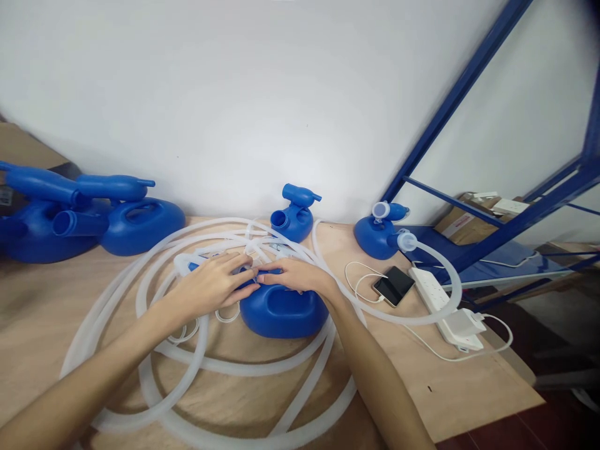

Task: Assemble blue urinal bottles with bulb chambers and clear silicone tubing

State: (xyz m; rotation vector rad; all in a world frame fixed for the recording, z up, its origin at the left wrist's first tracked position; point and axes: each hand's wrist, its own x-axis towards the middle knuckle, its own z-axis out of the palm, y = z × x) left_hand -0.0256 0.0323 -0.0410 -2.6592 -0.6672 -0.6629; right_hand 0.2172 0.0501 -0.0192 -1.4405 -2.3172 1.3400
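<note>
A blue plastic jug (281,312) lies on the wooden table (469,387) in front of me, among loops of translucent white hose (201,362). My left hand (213,284) lies across the jug's top left with fingers curled over it. My right hand (295,275) rests on the jug's top, fingertips meeting the left hand's at a small white fitting I cannot make out clearly. Both hands are closed on the jug's upper part.
Several blue jugs (140,222) are stacked at the back left; two more (293,215) (377,234) stand by the wall. A phone (394,286), white power strip (435,294) and charger (462,325) lie right. A blue metal rack (515,219) holds cardboard boxes (462,225).
</note>
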